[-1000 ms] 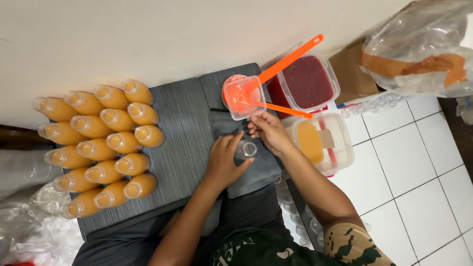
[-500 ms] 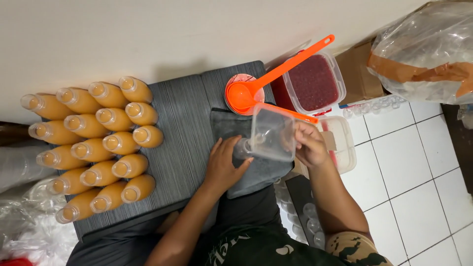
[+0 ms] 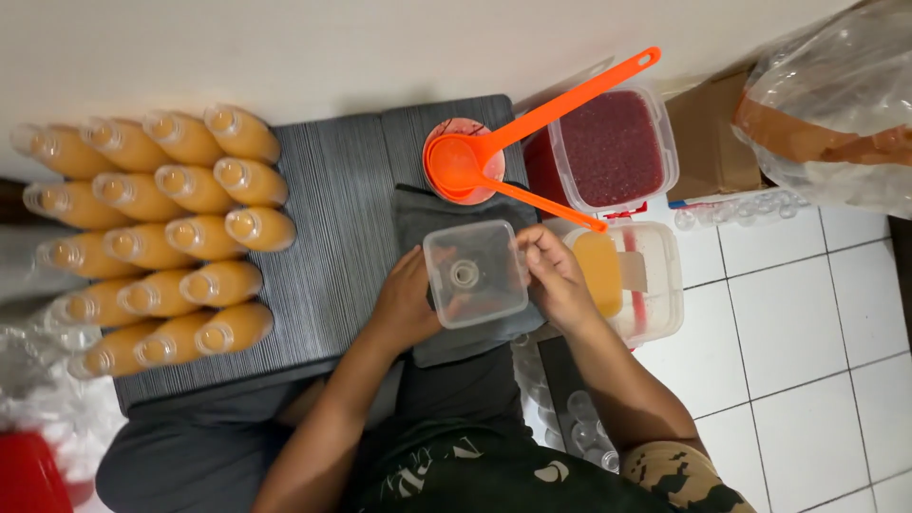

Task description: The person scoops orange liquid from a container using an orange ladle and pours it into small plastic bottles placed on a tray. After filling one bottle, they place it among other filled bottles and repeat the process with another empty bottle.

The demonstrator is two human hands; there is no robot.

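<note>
Clear plastic funnel (image 3: 473, 274) — over the dark cloth (image 3: 418, 214), set on a bottle mouth. My right hand (image 3: 559, 280) pinches its right rim; my left hand (image 3: 407, 302) wraps the bottle beneath. Probably light, thin, slippery — best gripped at the rim. Filled orange bottles (image 3: 157, 237) stand left.

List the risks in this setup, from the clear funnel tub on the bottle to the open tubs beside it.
1. The clear square funnel tub sits on a hidden bottle, steadied by the left hand and right hand; a tilt could topple it.
2. Two orange ladles rest on a small cup with long handles overhanging the open red tub; a nudge could flip them.
3. The filled orange bottles stand crowded, seemingly uncapped, near the left elbow.
</note>
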